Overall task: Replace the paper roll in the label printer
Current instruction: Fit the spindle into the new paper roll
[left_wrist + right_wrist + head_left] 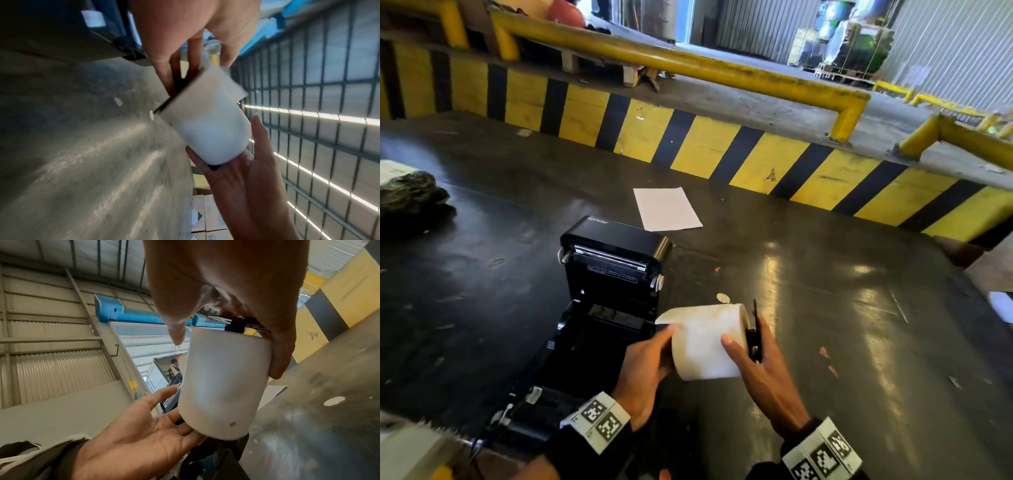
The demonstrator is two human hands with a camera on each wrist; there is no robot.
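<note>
The white paper roll (705,344) hangs just right of the open black label printer (613,274), whose lid stands up and whose roll bay (592,342) shows dark. My right hand (743,337) grips the roll's right end, thumb on the paper and fingers straddling the black spindle flange (755,329). My left hand (669,346) lies open against the roll's left end, palm cupping it in the right wrist view. A loose flap of paper (666,317) sticks out at the roll's upper left. The roll (222,382) and flange (164,105) show up close.
A white sheet (667,209) lies on the dark shiny surface (825,308) beyond the printer. A yellow-and-black striped kerb (722,150) and yellow rail (688,65) bound the far side. A dark bundle (410,198) sits at far left. A small round sticker (723,297) lies near the roll.
</note>
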